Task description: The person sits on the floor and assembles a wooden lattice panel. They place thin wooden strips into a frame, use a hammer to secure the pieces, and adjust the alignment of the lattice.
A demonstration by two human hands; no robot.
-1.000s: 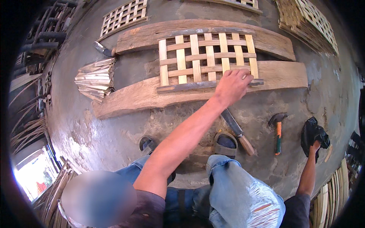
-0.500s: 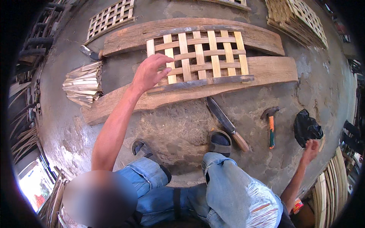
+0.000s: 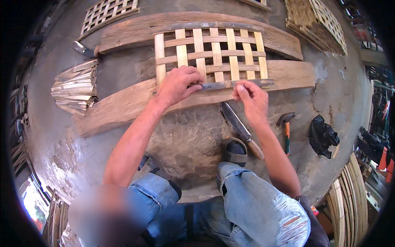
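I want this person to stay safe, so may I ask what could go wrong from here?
The knife lies uncovered beside the right sandal; a careless step or reach could perhaps cause a cut. The woven lattice rests across two curved planks and might shift if pushed. Its slats may leave splinters in the bare left hand.

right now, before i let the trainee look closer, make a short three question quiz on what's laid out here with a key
1. True or false: the hammer lies between the big knife and the black plastic.
2. What is the woven panel lying across?
A) a stool
B) two wooden planks
C) a heap of stones
3. Which is nearer the big knife: the left hand or the right hand?

Key: 1. True. 2. B. 3. The right hand.
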